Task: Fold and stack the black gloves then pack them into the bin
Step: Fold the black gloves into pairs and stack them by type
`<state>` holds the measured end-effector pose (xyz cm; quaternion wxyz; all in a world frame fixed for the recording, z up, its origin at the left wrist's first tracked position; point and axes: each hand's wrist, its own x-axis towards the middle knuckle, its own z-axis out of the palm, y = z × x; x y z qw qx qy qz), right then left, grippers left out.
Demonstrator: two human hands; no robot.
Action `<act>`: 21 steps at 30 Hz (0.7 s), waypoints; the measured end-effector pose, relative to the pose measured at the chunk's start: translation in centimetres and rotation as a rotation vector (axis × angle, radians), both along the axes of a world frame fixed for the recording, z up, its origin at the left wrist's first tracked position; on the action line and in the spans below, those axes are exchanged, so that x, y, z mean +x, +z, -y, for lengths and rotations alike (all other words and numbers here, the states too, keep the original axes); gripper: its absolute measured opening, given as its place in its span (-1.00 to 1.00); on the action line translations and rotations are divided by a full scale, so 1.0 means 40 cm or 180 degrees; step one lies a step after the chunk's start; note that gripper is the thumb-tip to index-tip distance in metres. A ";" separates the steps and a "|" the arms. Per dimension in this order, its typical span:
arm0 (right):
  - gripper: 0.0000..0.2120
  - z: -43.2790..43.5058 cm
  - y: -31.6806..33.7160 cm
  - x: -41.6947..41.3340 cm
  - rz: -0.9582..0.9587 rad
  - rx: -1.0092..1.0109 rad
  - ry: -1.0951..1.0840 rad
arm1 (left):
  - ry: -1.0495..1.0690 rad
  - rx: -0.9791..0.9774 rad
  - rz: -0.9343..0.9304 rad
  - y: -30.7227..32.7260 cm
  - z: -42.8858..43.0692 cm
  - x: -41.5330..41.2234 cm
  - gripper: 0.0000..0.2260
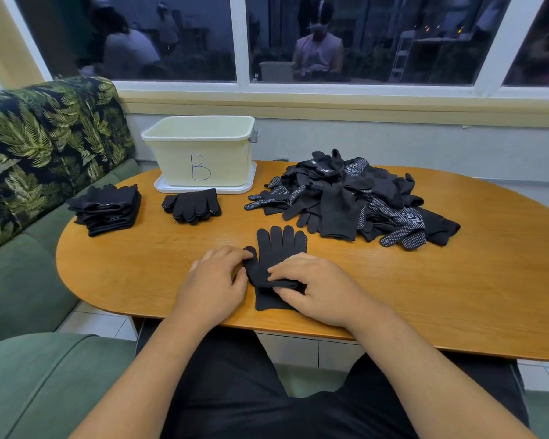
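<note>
A black glove (278, 248) lies flat near the table's front edge, fingers pointing away from me. My left hand (216, 278) pinches its thumb side at the left. My right hand (314, 288) pinches a fold of fabric across its palm. A loose heap of black gloves (349, 198), some with white dots, sits at the right. A folded glove bundle (192, 205) lies in front of the cream bin (203, 150), marked "B". A neat stack of folded gloves (108, 209) stands at the left end.
The oval wooden table (457, 280) stands under a window. The bin sits on a white lid (235, 189) by the wall. A green sofa with a leaf-print back (38, 147) runs along the left side.
</note>
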<state>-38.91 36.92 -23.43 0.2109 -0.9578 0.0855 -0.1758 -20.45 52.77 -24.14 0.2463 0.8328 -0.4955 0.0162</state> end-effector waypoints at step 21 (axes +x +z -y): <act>-0.33 0.058 0.008 0.035 -0.1158 -0.0274 -0.0741 | -0.0688 0.0062 0.0125 -0.009 0.014 -0.028 -0.52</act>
